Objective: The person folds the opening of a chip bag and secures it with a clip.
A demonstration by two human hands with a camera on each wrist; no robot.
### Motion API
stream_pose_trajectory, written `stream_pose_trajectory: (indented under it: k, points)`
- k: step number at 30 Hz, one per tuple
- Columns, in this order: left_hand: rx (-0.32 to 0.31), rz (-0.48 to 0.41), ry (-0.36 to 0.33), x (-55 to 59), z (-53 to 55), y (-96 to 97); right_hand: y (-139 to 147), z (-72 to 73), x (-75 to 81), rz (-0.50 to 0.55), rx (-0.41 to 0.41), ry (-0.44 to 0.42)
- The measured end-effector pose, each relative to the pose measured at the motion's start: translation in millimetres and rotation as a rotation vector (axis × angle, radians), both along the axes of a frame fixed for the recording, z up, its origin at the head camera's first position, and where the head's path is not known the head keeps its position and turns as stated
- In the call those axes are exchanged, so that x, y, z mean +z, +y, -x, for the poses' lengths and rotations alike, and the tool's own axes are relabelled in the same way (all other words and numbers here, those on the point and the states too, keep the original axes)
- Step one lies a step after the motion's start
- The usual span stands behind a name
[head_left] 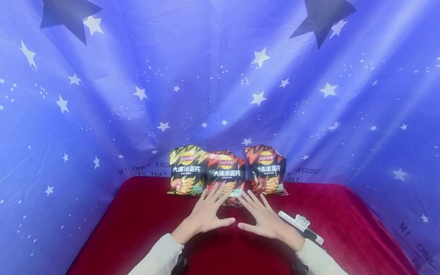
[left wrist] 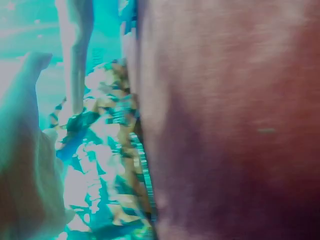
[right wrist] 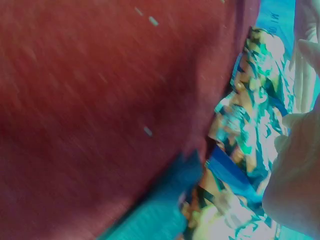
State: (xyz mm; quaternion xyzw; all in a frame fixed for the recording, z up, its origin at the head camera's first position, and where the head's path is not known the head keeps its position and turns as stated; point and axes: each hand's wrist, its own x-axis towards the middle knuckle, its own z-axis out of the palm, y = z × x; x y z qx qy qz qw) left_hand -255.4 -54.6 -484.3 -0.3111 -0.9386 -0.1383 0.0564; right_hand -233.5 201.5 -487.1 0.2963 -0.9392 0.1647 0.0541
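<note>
Bag [head_left: 225, 162] at middle, near the surface [head_left: 144, 214]'s far edge, could topple if bumped by the left hand [head_left: 206, 215] or right hand [head_left: 264, 218], both spread wide, gripping nothing.

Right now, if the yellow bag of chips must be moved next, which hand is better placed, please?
Probably the left hand: in the head view, it is close to the yellow bag and holds nothing. The right hand is also free, but farther, nearer the rightmost red bag.
</note>
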Motion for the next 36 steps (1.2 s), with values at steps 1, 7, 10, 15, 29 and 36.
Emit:
stream_pose_trajectory:
  k: [1,7,10,15,29,36]
  points:
    - [0.004,-0.016,-0.009,4.1,2.4,1.0,1,1.8,4.3,0.011,0.005,-0.001]
    - [0.036,-0.113,-0.072,33.9,16.9,11.2,17,16.5,36.3,0.081,-0.001,-0.025]
    - [0.034,-0.216,-0.131,50.4,23.9,19.6,30,24.2,55.8,0.155,-0.014,-0.06]
    - [-0.017,-0.512,-0.296,71.7,35.4,36.5,53,42.4,83.6,0.307,-0.021,-0.129]
    - [-0.016,-1.247,-0.93,71.6,78.1,86.9,107,83.7,101.5,0.791,-0.273,-0.482]
    - [0.013,-1.341,-0.981,57.1,90.9,106.2,129,97.1,78.4,0.983,-0.383,-0.703]
